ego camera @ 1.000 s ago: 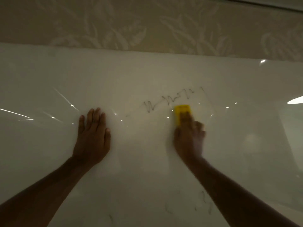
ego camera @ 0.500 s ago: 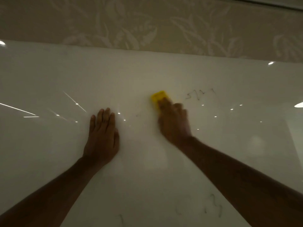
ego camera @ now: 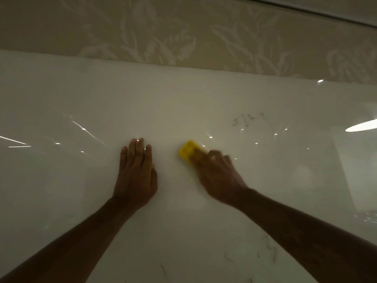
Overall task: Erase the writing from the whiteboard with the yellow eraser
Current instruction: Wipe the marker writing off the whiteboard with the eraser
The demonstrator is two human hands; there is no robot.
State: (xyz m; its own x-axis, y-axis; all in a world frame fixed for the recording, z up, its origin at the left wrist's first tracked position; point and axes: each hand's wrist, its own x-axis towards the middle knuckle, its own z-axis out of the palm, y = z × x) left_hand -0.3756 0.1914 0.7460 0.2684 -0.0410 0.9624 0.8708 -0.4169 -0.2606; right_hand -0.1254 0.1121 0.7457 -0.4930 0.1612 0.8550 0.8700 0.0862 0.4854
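- Since half a second ago, our right hand (ego camera: 219, 176) has dragged the yellow eraser (ego camera: 188, 150) down and toward the centre of the whiteboard (ego camera: 183, 94); the left stretch of the scribble, there a second ago, is gone.
- Right hand: fingers clamped over the eraser's rear half and blurred with motion. The front end sticks out, flat on the board, near our left hand (ego camera: 135, 174) but apart from it.
- Left hand: fingers together and extended, palm flat on the board, gripping nothing. We judge it a brace.
- Handling, as judgement: the eraser looks small, light and rigid-backed, and should glide easily on the glossy surface. Hold from above with even downward pressure, or it skates over the ink.
- Remaining: a short scribble (ego camera: 248, 120) up and to the right, well apart from the eraser; fainter marks (ego camera: 269, 250) low on the board near the right forearm.
- Surroundings: leaf-patterned wall (ego camera: 183, 33) above the board; ceiling-light glare streaks across the surface.
- Obstructions: nothing between eraser and scribble. Glare could hide faint ink.
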